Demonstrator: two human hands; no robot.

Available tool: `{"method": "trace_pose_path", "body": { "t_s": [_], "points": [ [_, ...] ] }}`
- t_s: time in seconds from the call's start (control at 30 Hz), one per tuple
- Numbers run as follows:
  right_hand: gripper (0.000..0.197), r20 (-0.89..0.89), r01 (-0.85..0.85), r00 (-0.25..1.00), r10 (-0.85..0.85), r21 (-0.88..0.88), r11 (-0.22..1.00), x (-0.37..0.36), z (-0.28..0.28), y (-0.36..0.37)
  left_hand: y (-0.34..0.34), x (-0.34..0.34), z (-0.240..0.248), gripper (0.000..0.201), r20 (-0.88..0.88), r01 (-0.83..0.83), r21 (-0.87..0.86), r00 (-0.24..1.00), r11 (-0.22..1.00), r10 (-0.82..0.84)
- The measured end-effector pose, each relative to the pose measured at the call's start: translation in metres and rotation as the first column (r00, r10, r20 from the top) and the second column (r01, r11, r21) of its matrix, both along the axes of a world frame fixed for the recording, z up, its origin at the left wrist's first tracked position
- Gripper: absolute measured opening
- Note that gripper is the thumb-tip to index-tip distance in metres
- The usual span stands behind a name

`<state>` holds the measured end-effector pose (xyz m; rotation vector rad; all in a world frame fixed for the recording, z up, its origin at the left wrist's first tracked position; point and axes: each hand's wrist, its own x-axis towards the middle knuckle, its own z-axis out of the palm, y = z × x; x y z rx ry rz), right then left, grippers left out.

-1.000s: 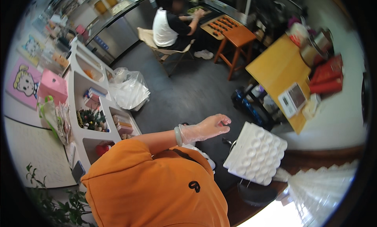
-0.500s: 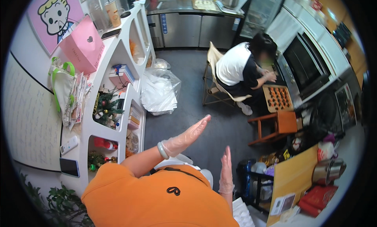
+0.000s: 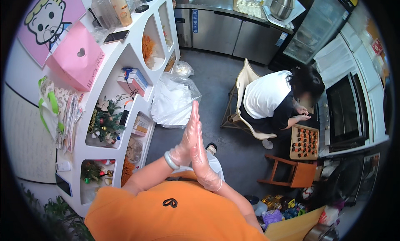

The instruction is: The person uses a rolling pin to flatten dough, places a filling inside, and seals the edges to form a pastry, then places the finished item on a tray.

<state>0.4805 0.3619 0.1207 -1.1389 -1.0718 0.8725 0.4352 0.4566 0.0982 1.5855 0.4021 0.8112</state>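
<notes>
My left hand and my right hand are pressed palm to palm in front of my orange top. Both wear clear plastic gloves, and their fingers are stretched straight, pointing away from me. Nothing can be seen between the palms. A pale bangle circles my left wrist. Beyond my fingertips, a white plastic bag lies on the floor beside the shelf.
A co-worker sits on a folding chair at the right, hands over a tray of dark and orange pieces. A brown stool stands nearby. The white shelf runs along my left; a steel counter spans the back.
My hands were apart and have come together palm to palm. The view has shifted, so the co-worker and tray appear farther right. The co-worker's hands stay near the tray.
</notes>
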Motion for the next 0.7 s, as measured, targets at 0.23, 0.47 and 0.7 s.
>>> {"method": "trace_pose_path", "body": {
  "t_s": [0.23,0.47,0.7],
  "points": [
    [0.076,0.226,0.022,0.973,-0.054,0.140,0.990,0.108,-0.005,0.107,0.078,0.109,0.023,0.064,0.208,0.007,-0.478,0.972,0.878,0.106],
    [0.064,0.025,0.152,0.988,-0.150,-0.101,0.983,0.243,-0.008,0.234,0.132,0.193,-0.024,0.062,0.082,0.025,-0.430,0.997,0.902,0.012],
    [0.067,0.138,0.352,0.931,-0.337,-0.103,0.930,0.376,0.011,0.396,0.272,0.299,0.013,0.069,0.178,0.316,-0.537,0.949,0.782,-0.261]
  ]
}}
